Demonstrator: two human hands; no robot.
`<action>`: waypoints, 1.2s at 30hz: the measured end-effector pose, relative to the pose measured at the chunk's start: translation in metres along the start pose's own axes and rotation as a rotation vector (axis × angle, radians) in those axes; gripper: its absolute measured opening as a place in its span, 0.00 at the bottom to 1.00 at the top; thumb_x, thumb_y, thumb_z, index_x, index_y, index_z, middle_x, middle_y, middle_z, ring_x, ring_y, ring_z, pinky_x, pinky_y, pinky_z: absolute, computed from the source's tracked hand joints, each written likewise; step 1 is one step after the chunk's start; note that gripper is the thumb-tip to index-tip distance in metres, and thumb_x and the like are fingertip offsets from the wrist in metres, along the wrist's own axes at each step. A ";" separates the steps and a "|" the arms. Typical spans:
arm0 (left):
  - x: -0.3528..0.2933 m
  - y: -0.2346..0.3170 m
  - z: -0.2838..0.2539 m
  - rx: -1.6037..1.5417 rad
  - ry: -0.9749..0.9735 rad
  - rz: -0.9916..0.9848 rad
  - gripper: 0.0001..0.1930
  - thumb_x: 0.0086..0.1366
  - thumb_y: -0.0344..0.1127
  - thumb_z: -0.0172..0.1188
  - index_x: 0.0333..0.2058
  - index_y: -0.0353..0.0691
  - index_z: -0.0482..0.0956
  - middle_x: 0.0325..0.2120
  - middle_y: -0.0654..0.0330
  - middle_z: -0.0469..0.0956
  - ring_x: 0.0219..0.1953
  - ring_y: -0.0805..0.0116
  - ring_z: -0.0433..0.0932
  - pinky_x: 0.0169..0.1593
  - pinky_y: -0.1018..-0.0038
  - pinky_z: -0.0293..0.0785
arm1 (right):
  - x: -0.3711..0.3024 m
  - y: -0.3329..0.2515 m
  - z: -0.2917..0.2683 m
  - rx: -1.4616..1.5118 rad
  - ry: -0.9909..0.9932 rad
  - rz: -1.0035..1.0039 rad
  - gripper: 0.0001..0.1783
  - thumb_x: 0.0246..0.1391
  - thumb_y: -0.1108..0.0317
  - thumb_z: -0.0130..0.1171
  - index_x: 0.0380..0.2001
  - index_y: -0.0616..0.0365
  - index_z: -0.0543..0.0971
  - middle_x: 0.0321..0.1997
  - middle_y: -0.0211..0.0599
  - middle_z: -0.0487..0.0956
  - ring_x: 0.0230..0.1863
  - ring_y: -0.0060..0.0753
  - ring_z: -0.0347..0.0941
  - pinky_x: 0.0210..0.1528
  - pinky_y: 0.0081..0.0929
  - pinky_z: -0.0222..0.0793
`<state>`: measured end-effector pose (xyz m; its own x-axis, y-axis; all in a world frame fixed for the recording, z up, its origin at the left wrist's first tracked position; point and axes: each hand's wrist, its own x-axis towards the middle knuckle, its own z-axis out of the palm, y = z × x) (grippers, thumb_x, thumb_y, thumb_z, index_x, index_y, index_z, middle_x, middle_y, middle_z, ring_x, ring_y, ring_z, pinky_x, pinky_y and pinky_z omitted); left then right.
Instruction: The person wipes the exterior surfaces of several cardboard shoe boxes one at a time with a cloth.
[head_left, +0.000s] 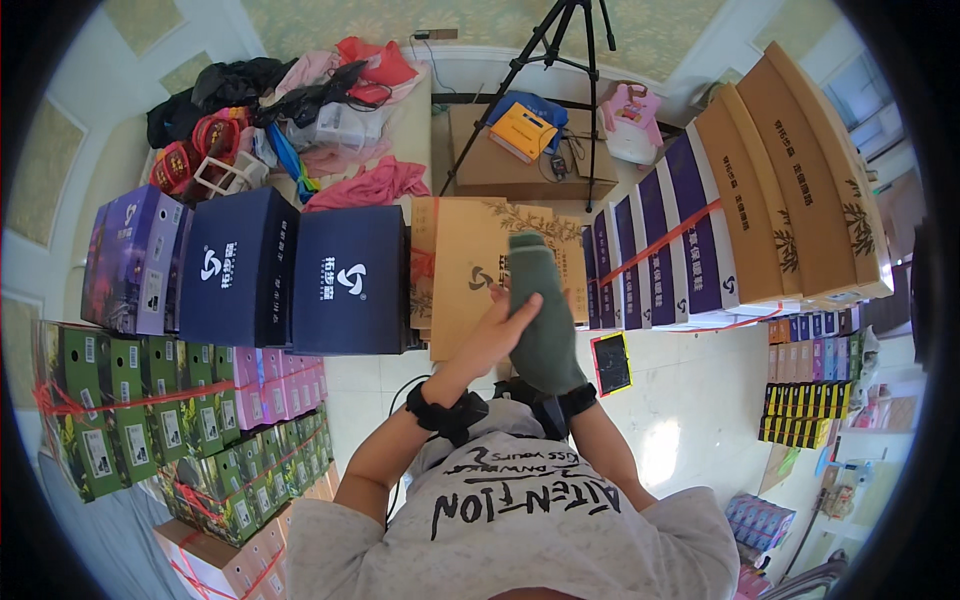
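Note:
In front of my chest, a dark green sock hangs upright, its banded cuff at the top and a rounded end near my right wrist. My left hand is closed on its left side, with the thumb across the front. Behind the sock lies most of my right hand; only a bit of skin shows at the right edge, and it seems to hold the cloth from there. Both wrists wear black bands. Just beyond the hands stands a tan cardboard box with a leaf print.
Navy boxes and a purple box stand to the left, above strapped green boxes. Purple-and-white and tan boxes line the right. Farther back are a black tripod, a clothes pile and a yellow packet.

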<state>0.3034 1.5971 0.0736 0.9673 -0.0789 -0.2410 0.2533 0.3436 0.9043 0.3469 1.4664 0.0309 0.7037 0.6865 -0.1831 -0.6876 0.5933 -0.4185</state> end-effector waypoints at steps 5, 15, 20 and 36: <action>0.010 -0.024 -0.014 0.453 0.012 0.207 0.31 0.66 0.39 0.46 0.62 0.35 0.43 0.59 0.49 0.54 0.60 0.61 0.56 0.59 0.73 0.55 | -0.008 0.002 -0.003 0.183 0.063 -0.038 0.39 0.55 0.37 0.37 0.57 0.61 0.61 0.57 0.45 0.65 0.56 0.42 0.64 0.58 0.38 0.59; -0.035 -0.097 -0.122 0.753 0.371 0.252 0.30 0.59 0.34 0.55 0.57 0.36 0.53 0.48 0.49 0.64 0.49 0.59 0.67 0.53 0.69 0.64 | 0.031 -0.038 0.002 -0.360 0.329 -0.226 0.29 0.57 0.50 0.46 0.54 0.60 0.64 0.54 0.40 0.69 0.53 0.37 0.66 0.56 0.34 0.62; -0.048 -0.158 -0.152 0.349 0.263 -0.246 0.25 0.58 0.38 0.57 0.51 0.35 0.62 0.44 0.51 0.65 0.39 0.64 0.74 0.42 0.73 0.74 | 0.047 0.006 -0.047 -1.322 0.324 0.074 0.31 0.53 0.51 0.52 0.55 0.57 0.62 0.58 0.36 0.64 0.59 0.36 0.58 0.59 0.33 0.53; -0.042 -0.217 -0.159 0.178 0.369 -0.036 0.24 0.60 0.38 0.54 0.52 0.33 0.62 0.48 0.50 0.64 0.47 0.63 0.68 0.45 0.73 0.68 | 0.203 0.003 -0.089 -2.516 -0.036 -0.346 0.29 0.57 0.51 0.41 0.62 0.37 0.54 0.69 0.23 0.43 0.69 0.38 0.36 0.62 0.62 0.30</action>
<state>0.2057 1.6751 -0.1683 0.8971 0.2643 -0.3541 0.3160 0.1766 0.9322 0.5035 1.5705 -0.0869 0.6697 0.7392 0.0707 0.7384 -0.6528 -0.1691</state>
